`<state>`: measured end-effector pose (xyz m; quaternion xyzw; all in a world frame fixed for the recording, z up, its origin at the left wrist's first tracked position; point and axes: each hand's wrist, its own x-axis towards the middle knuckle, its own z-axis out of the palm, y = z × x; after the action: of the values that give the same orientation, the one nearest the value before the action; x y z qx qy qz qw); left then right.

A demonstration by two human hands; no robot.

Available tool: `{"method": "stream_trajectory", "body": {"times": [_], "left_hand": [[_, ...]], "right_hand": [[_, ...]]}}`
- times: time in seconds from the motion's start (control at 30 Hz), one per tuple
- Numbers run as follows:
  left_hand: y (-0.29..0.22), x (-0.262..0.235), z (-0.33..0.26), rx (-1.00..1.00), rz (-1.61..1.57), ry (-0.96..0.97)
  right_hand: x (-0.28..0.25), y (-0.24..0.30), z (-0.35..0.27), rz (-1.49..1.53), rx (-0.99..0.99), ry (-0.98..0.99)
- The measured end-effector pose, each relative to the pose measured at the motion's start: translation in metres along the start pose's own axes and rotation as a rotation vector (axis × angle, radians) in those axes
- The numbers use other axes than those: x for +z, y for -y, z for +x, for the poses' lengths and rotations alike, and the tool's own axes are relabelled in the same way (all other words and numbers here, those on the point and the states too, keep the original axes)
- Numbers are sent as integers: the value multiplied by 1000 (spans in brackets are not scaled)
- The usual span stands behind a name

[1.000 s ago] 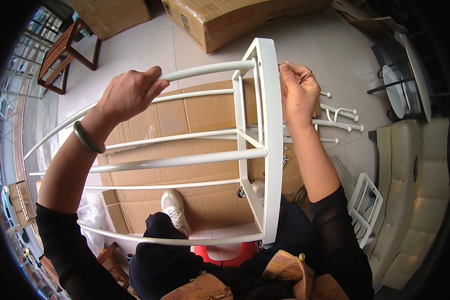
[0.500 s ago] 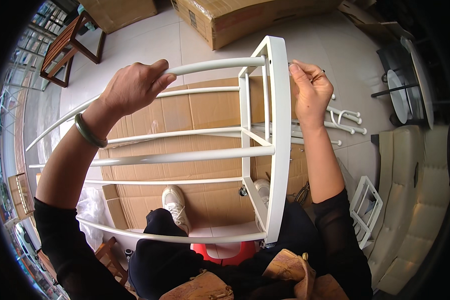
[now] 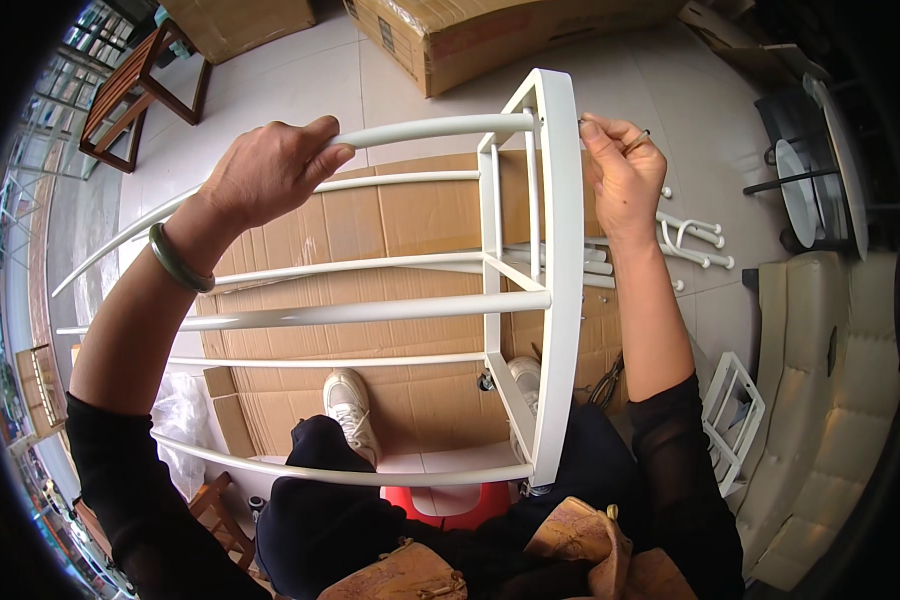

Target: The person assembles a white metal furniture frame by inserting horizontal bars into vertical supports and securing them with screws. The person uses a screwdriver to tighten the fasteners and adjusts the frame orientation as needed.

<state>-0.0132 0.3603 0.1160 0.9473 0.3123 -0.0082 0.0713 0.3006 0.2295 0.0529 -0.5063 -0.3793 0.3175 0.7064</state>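
Note:
A white metal rack frame lies across my lap, its tubes running left from an upright end panel. My left hand is wrapped round the far tube, a short way left of the end panel. At the panel's outer right side, beside its far end, my right hand pinches a thin dark rod that looks like a hex key. Its tip points toward the panel; whether it sits in the screw hole I cannot tell. A dark caster shows at the frame's near lower corner.
Flattened cardboard covers the floor under the frame. White tubes and hooked white parts lie to the right, with pliers nearer me. A large carton stands beyond, a beige sofa at right, a wooden stool far left.
My right hand has turned slightly and shifted a little right, so the rod in its fingers shows more. The left hand keeps its grip, and the frame barely moves.

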Motion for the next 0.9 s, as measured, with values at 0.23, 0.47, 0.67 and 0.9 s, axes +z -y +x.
{"method": "stream_trajectory", "body": {"times": [0.23, 0.47, 0.67, 0.9], "left_hand": [[-3, -4, 5, 4, -11, 24], [-5, -9, 8, 12, -4, 36], [-7, -12, 10, 8, -13, 41], [-5, -14, 11, 15, -14, 45]], "right_hand": [[2, -2, 0, -21, 4, -2], [-8, 5, 4, 55, 141, 93], [-10, 4, 6, 18, 163, 187], [-7, 5, 4, -147, 15, 214]]}}
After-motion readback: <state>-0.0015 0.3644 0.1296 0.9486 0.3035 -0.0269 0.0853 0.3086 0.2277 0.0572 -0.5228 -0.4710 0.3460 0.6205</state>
